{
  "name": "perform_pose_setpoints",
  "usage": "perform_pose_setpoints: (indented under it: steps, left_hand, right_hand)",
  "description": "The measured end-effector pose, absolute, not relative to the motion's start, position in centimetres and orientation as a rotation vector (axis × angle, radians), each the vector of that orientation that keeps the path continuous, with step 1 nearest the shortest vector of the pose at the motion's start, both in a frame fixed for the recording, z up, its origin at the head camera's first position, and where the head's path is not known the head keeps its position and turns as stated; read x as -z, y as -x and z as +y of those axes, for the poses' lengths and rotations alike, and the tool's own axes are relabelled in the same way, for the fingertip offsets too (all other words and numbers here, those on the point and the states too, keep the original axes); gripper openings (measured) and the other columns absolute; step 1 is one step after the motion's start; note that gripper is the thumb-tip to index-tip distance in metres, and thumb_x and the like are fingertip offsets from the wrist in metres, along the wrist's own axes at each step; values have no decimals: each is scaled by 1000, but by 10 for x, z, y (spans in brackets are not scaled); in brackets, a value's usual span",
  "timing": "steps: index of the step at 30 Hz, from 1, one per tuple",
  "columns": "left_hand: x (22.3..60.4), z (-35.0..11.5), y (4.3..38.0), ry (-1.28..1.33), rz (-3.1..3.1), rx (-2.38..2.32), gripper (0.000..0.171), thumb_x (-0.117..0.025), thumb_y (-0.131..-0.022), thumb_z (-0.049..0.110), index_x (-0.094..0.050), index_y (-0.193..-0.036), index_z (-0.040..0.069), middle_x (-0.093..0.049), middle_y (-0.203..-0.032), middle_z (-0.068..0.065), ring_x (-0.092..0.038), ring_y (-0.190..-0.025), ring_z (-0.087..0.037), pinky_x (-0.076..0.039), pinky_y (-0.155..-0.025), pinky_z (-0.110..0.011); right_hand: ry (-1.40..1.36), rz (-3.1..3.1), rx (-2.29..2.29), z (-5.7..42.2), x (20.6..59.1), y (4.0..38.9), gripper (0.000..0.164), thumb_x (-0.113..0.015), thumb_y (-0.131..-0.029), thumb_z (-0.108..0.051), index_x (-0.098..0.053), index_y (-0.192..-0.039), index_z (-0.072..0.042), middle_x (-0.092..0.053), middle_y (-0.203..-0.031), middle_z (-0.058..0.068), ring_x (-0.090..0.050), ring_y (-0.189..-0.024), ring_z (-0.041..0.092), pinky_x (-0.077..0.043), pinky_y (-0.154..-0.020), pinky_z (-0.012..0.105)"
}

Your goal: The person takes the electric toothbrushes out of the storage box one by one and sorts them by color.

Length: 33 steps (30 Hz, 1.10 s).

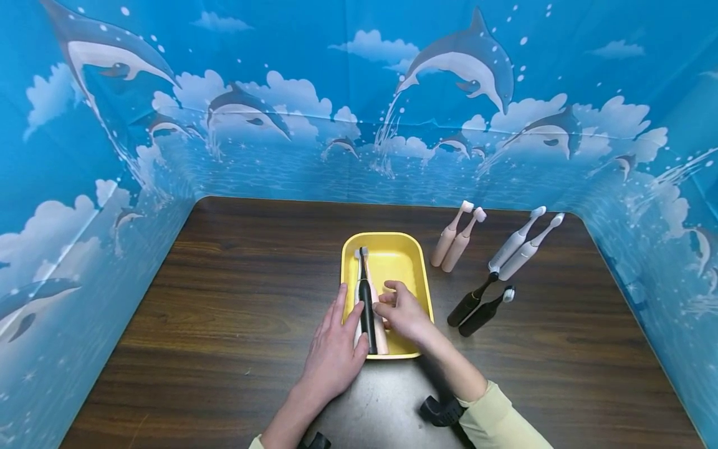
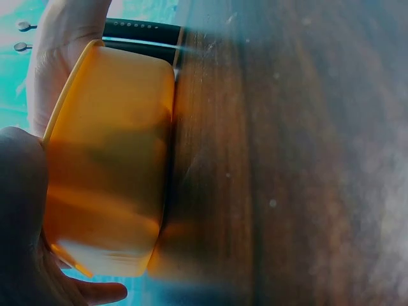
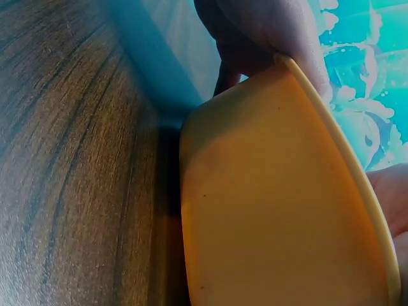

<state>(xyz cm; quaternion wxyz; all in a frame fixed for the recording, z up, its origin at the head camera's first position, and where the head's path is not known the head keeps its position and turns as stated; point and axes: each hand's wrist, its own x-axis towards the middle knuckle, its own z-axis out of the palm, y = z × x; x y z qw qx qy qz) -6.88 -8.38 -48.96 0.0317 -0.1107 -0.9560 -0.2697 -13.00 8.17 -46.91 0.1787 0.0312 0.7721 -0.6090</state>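
Note:
A yellow tray (image 1: 404, 255) holds a white electric toothbrush (image 1: 357, 333), a black electric toothbrush (image 1: 367, 318) and a pink electric toothbrush (image 1: 381, 340), lying side by side along its left part, heads away from me. Across the tray's left rim lies my left hand (image 1: 335, 355), fingers extended, thumb and index fingertip at the black toothbrush's handle; it partly covers the white one. My right hand (image 1: 408, 317) hovers over the tray from the right with loosely bent fingers, tips at the pink handle. Both wrist views mainly show the tray's outer wall (image 2: 111, 153), (image 3: 268, 185).
Right of the tray stand two pink toothbrushes (image 1: 457, 249), two white toothbrushes (image 1: 518, 252) and two black toothbrushes (image 1: 477, 312), all upright. They are on a dark wooden table (image 1: 235, 280). A blue dolphin-print backdrop (image 1: 336, 125) encloses the table's back and sides.

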Motion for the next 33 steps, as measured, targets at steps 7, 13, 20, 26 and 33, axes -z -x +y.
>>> perform_pose_setpoints:
  steps: [7,13,20,26,33]
  left_hand:
    - [488,-82,68,325,-2979,840,57,-59,-95,30,-54,-149,11,-8,-172,-5,-38,-142,-46,-41,-103,-65]
    - [488,-82,68,320,-2984,827,57,-59,-95,31,-55,-149,13,-8,-172,-4,-39,-142,-45,-41,-104,-64]
    - [487,-82,69,316,-2982,811,57,-60,-94,29,-56,-148,13,-10,-172,-5,-40,-142,-43,-43,-102,-64]
    - [488,-82,69,305,-2995,809,56,-60,-95,30,-56,-148,13,-12,-172,-6,-40,-142,-43,-42,-102,-64]
    - [488,-83,69,335,-2950,805,56,-61,-94,28,-56,-148,13,-14,-171,-6,-42,-140,-44,-44,-100,-64]
  right_hand:
    - [21,2195,1628,81,471,126,45,-63,-95,0,-50,-138,9,-65,-106,16,-65,-82,23,-58,-58,40]
    - [90,2412,1571,81,470,124,47,-68,-92,1,-54,-137,6,-65,-103,13,-65,-82,21,-56,-64,36]
    - [232,2654,1615,81,467,115,52,-71,-90,1,-54,-139,2,-68,-111,16,-69,-88,24,-57,-76,42]
    - [442,2836,1752,83,461,103,55,-73,-89,4,-52,-141,1,-67,-117,16,-68,-94,26,-59,-69,34]
    - [681,3018,1961,94,444,89,59,-77,-83,11,-54,-136,4,-67,-112,18,-70,-95,29,-61,-70,36]
